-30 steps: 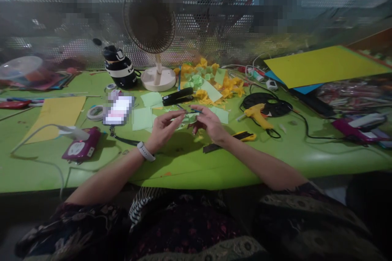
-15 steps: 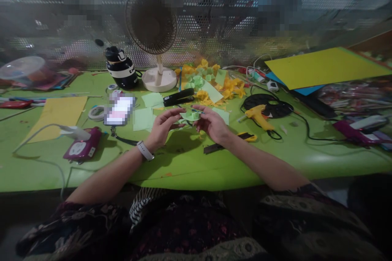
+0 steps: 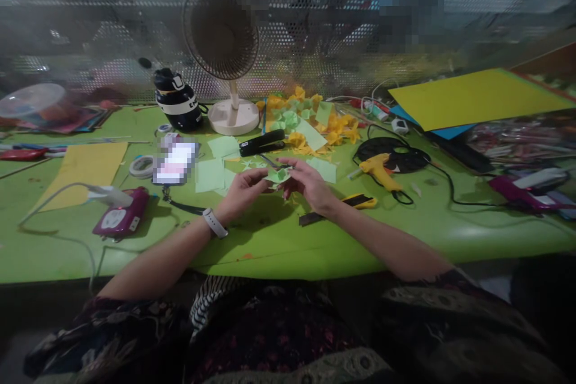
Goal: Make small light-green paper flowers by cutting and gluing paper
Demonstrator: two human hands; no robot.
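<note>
Between my hands, above the table, is a small curled light green paper flower (image 3: 279, 175). My left hand (image 3: 243, 193) pinches its left edge with thumb and fingertips. My right hand (image 3: 312, 187) is closed at its right side. A thin dark rod-like tool (image 3: 270, 161) points up and left from the right fingers; its kind and how it is held are unclear. Beyond the hands lies a black stapler (image 3: 262, 143), with green paper squares (image 3: 209, 175) to the left. Below my right wrist rests a yellow utility knife (image 3: 360, 201).
Yellow and green paper flowers (image 3: 310, 123) are heaped at the back. A fan (image 3: 234, 117), a dark bottle (image 3: 180, 105) and a lit phone (image 3: 176, 162) stand or lie left. To the right are a yellow glue gun (image 3: 381, 173), a black palette (image 3: 409, 156) and yellow sheets (image 3: 481, 99).
The green paper flower has tipped and dropped slightly. My left hand has moved a little right and closer to it, its fingers drawn in. My right hand has shifted slightly down.
</note>
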